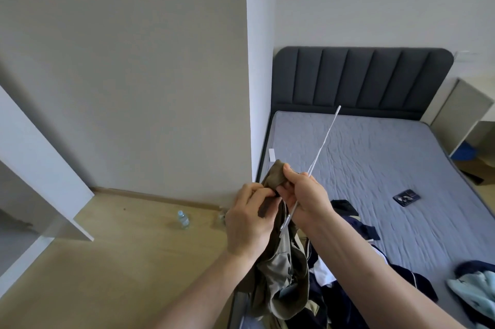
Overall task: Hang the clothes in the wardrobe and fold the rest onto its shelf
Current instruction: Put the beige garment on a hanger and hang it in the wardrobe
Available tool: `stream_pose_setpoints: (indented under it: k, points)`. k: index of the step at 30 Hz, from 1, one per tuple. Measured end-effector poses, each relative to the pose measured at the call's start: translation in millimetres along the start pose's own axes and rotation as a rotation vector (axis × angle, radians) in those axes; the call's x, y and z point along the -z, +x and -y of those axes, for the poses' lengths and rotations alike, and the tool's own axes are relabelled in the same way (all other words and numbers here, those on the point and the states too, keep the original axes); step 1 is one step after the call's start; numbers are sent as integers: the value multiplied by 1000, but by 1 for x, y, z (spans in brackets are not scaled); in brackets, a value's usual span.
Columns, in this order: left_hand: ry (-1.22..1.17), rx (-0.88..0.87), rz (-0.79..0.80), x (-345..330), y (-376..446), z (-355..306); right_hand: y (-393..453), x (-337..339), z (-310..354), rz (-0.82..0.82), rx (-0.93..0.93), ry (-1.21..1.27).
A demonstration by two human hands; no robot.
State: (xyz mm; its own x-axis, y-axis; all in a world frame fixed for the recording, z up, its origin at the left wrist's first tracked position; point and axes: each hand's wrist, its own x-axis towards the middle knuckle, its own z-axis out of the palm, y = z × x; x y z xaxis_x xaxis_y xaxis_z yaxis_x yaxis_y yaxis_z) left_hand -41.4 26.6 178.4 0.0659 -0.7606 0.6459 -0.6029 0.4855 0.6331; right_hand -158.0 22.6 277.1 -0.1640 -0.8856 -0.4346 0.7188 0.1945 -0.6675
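An olive-brown garment (281, 269) hangs in front of me above the bed's left edge. My left hand (247, 218) pinches its upper edge. My right hand (304, 194) grips the same top edge together with a thin white hanger (322, 141), whose long arm points up and away over the mattress. Below my hands a pile of dark navy and white clothes (345, 288) lies on the grey mattress (375, 157). A light blue garment (476, 291) lies at the bed's near right. The white wardrobe panel (40, 167) stands at the far left.
A small plastic water bottle (183, 219) stands on the wooden floor by the wall. A dark card-like object (406, 196) lies on the mattress. The padded dark headboard (361, 79) is behind, and a white side unit (466, 119) is at the right.
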Motion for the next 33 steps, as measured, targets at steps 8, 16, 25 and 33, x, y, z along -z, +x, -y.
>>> stream_pose_setpoints:
  k: [8, 16, 25, 33]
  points:
    - [54, 91, 36, 3, 7, -5, 3, 1, -8, -13, -42, 40]
    - [-310, 351, 157, 20, 3, 7, 12, -6, -2, 1, -31, -1]
    - [-861, 1087, 107, 46, 11, 26, 11, -26, -31, 67, -52, 26]
    - [-414, 1116, 241, 97, -12, 95, 1, -54, -52, 136, -2, -46]
